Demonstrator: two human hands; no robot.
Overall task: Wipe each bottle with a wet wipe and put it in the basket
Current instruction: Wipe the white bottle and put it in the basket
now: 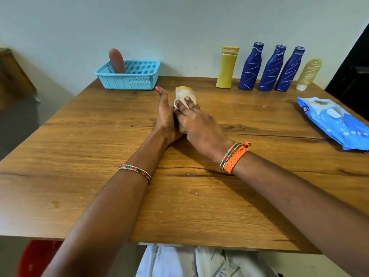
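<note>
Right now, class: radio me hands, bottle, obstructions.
Left hand steadies pale bottle. Right hand presses wipe on it. Basket path unobstructed.

Seven bottles: three blue (272, 68), three yellow (227, 67), one brown (117, 60); one basket (127, 76), one wipes pack (335, 120)

Wooden table (99, 136). L hand (166, 118) steadies a pale yellow bottle (184, 92); R hand (196, 124) presses a wet wipe (177, 102) on it. Blue basket (129, 76) w/ brown bottle (116, 60) at back left; five bottles in a row back right; wipes pack (335, 120) at right.
</note>
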